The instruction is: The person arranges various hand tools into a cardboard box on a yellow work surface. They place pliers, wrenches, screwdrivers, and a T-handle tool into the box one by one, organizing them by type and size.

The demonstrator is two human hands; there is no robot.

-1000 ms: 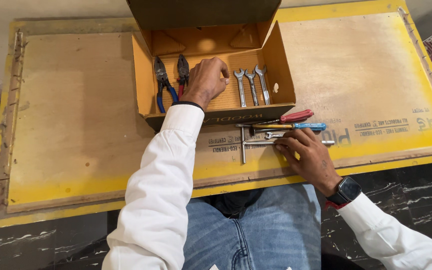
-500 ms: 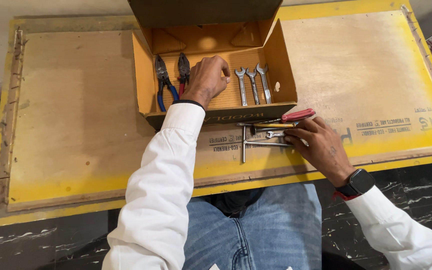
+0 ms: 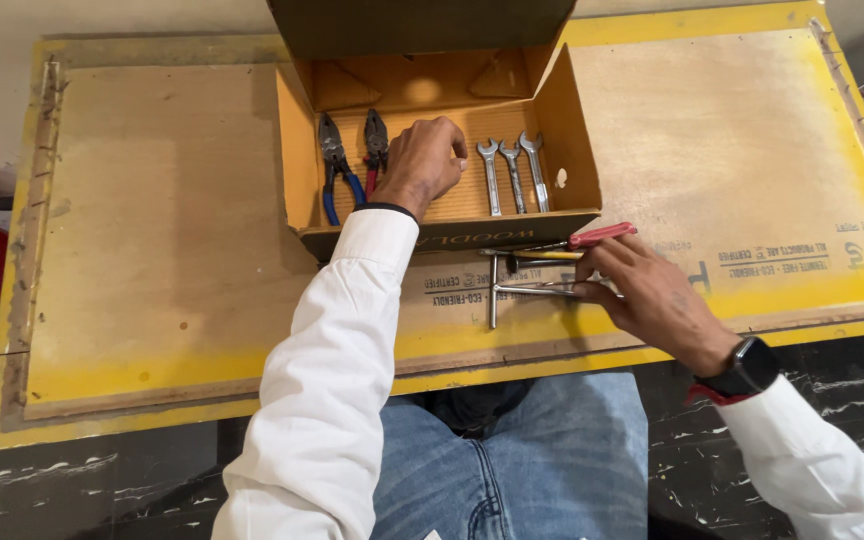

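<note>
While the left hand (image 3: 422,160) rests loosely curled inside the cardboard box (image 3: 577,140), holding nothing, the right hand (image 3: 652,295) fingers the red-handled screwdriver (image 3: 592,237) and metal T-wrench (image 3: 522,290), lying crosswise on the board (image 3: 152,250) just before the box.

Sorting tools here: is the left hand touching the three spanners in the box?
Apart: the head view shows bare box floor between the left hand and the spanners.
</note>
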